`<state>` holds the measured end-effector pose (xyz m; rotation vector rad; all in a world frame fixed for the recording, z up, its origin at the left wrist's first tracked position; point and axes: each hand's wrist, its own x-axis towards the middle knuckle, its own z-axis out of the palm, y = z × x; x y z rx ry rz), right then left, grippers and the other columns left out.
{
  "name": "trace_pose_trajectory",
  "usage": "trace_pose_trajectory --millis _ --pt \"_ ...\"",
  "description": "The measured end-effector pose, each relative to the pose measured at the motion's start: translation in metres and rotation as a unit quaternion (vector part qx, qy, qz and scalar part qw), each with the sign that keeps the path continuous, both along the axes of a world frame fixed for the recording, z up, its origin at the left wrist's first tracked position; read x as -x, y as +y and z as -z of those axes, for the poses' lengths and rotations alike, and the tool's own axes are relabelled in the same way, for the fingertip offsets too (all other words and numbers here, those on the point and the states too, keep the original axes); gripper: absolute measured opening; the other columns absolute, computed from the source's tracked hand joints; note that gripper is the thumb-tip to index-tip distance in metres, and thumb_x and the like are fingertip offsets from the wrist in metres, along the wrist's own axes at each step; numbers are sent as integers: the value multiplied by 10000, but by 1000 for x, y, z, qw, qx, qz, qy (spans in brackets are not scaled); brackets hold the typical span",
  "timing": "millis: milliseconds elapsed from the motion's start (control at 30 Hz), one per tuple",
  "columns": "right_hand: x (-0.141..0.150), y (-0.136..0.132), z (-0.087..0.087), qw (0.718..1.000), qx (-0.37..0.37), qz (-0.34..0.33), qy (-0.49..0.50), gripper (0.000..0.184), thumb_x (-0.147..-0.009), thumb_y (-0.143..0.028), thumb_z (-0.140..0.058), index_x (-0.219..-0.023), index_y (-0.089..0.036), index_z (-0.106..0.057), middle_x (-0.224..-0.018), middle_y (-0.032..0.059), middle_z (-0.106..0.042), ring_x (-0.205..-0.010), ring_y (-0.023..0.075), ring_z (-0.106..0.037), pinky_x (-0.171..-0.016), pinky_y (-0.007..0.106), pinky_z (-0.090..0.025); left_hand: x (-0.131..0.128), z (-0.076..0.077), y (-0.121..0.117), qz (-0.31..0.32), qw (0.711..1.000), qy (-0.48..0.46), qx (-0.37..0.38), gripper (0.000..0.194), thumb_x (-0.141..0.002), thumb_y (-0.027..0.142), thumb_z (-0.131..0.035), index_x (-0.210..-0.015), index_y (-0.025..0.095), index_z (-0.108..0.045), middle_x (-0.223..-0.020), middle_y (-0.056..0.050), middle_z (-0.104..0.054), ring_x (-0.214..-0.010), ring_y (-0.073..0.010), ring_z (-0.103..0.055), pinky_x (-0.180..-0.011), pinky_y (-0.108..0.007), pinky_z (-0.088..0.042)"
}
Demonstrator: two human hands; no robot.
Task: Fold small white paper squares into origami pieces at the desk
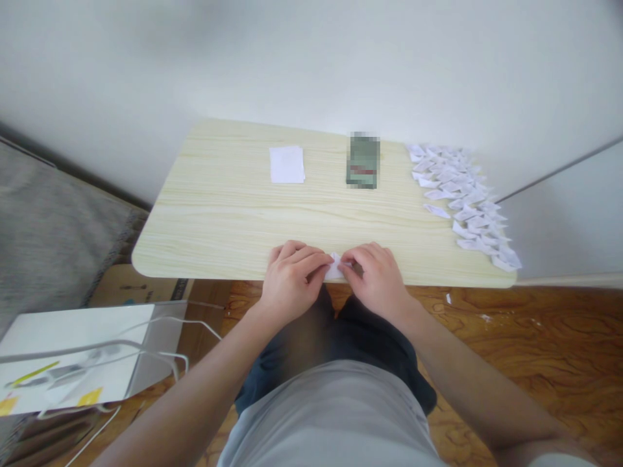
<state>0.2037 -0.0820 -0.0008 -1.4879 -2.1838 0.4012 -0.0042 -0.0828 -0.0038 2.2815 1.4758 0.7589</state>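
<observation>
My left hand (pixel 292 275) and my right hand (pixel 377 275) rest side by side at the near edge of a light wooden table (pixel 219 214). Both are closed in a pinch on a small white folded paper piece (pixel 335 267) between them; only its middle shows past the fingertips. A small stack of white paper sheets (pixel 287 164) lies toward the back of the table, left of centre. Many folded white paper pieces (pixel 462 201) are spread along the table's right side.
A dark blurred rectangular object (pixel 363 160) lies at the back centre of the table. A white wall is behind. A white box with cables (pixel 73 357) sits on the floor at lower left, next to a cardboard box (pixel 126 285). Wooden floor (pixel 535 337) lies to the right.
</observation>
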Motion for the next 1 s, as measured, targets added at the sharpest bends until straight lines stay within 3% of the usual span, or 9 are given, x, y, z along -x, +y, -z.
trace_pose_trajectory --millis 500,1000 --pt "3 3 -4 1000 27 7 10 53 -962 -202 -639 -963 -238 -679 -938 28 -739 -954 235 -621 -867 370 -401 5 9 3 28 999 -11 -42 195 -971 226 -606 -1024 303 -777 -1144 17 -779 -1100 -248 -602 -1010 -449 -391" --pt "4 -8 13 997 -55 33 43 175 -1002 -239 -604 -1094 -283 -746 -983 51 -695 -977 229 -621 -888 398 -434 12 15 3 63 995 -8 -71 298 -930 112 -591 -1033 305 -793 -1174 13 -770 -1107 -253 -600 -987 -462 -398"
